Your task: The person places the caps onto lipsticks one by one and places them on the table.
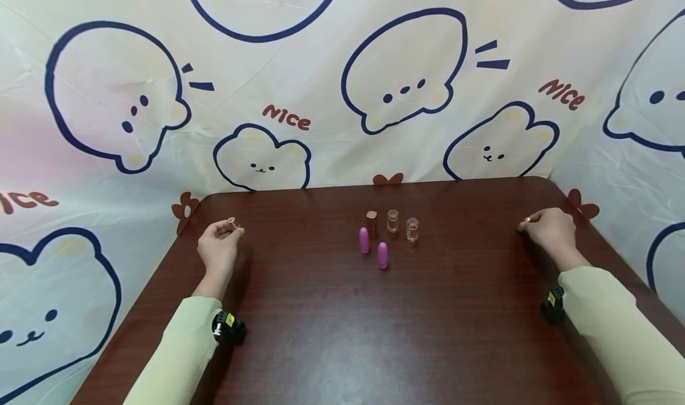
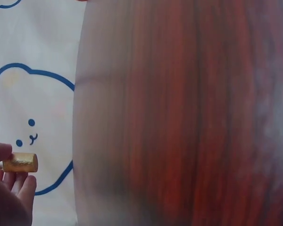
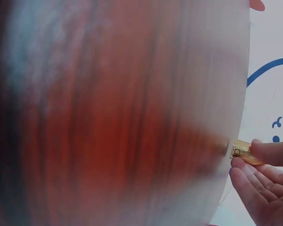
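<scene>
At the left side of the table, my left hand point(image 1: 220, 245) pinches a small gold cylinder point(image 2: 21, 162) between thumb and fingers, raised above the tabletop. A narrower pale end of it shows beside the thumb in the left wrist view. Over at the right side, my right hand point(image 1: 551, 231) pinches another short gold cylinder point(image 3: 243, 151), which has a dark mark on its surface. Between the hands, well away from both, stand two magenta bullet-shaped pieces point(image 1: 382, 256), a brown cylinder point(image 1: 371, 223) and two small clear, copper-tinted cylinders point(image 1: 412, 230).
A dark brown wooden table point(image 1: 321, 322) spreads under both arms. Behind it and along its sides hangs a pale cloth point(image 1: 326, 84) printed with blue-outlined cartoon figures. Each forearm carries a black wrist camera point(image 1: 229, 326) at the sleeve's end.
</scene>
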### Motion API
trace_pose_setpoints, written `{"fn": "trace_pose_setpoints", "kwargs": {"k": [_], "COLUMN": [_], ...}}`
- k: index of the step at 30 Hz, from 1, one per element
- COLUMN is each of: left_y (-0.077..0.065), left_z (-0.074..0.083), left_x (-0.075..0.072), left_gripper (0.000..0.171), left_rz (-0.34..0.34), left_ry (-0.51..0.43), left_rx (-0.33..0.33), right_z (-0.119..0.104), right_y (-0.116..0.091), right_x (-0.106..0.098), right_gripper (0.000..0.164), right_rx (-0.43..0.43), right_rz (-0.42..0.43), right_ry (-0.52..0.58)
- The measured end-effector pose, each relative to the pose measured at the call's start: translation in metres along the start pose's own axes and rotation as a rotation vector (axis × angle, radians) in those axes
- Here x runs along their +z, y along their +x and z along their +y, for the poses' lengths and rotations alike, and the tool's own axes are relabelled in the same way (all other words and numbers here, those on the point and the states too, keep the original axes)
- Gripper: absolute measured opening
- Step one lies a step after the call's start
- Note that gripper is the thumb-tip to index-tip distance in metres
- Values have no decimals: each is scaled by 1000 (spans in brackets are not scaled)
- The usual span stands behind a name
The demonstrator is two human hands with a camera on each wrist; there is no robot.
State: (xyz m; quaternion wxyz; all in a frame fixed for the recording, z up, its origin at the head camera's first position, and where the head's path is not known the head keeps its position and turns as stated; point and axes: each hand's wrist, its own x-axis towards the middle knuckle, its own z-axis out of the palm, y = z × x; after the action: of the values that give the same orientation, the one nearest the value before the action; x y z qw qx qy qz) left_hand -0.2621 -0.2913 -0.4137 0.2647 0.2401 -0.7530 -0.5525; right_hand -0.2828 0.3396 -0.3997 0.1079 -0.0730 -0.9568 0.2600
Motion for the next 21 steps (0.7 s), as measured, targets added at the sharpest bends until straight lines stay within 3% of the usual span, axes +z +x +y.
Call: {"fn": "trace_pose_setpoints", "kwargs": {"k": [5,6,12,21], "left_y": [30,32,14,13], "left_z": [-38,-39,-10,-8], "left_x": [0,-2,-12,-22], "left_gripper": [30,30,31,32], "left_rz": [-24,-26,-33,-73], "left_ry": [68,95,219,351], "left_rx": [52,61,18,-9], "right_z": [1,1,1,1], "right_y": [1,1,4,5], "right_x": [-1,-1,-2,-3], "right_gripper": [25,25,23,24], "right_rx": [18,19,-5,-14], "right_rz": [-22,-26,-51,-87], "right_ry": [-20,-25,-57,-72]}}
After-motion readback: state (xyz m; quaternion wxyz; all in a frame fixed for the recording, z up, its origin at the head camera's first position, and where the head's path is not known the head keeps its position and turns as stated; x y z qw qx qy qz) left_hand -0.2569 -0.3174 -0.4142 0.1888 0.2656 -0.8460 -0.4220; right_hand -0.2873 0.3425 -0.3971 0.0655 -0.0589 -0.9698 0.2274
